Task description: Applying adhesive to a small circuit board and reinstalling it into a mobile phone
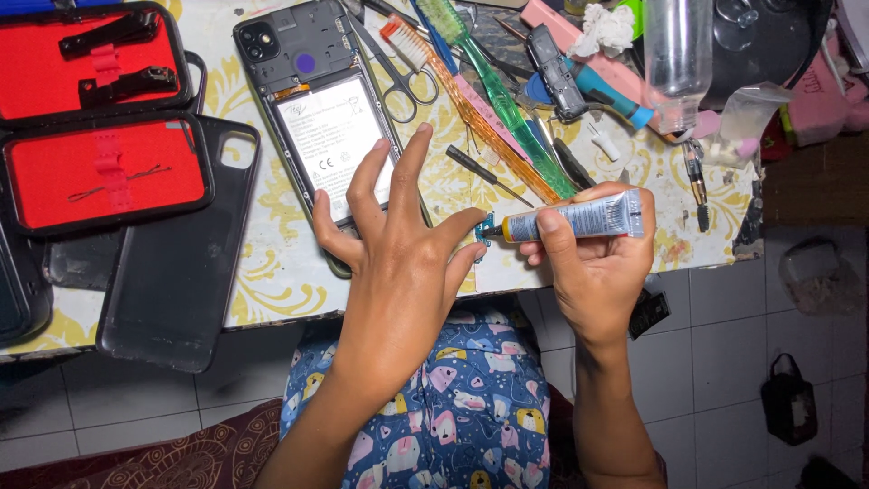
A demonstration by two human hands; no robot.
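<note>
- Patterned blue cloth (453, 417) over the person's lap lies nearest, below the table's front edge.
- Left hand (398, 263) reaches up from the lap, wrist bent, fingers spread wide and lifted; thumb and forefinger pinch a tiny blue part (482, 231) at the front edge.
- Right hand (593, 258) is curled around a small soft glue tube (579, 217), held level, its dark nozzle touching the part.
- Opened phone (317, 109), back off and its flat battery with a white label exposed, lies just beyond the left fingers.
- Matte black phone cover (172, 263) rests toward the left front corner, beside a red-lined case (100, 172).
- Scissors (398, 77), a green toothbrush (493, 91) and a clear plastic bottle (677, 54) crowd the far edge of the table (272, 263), which has a yellow floral covering.
</note>
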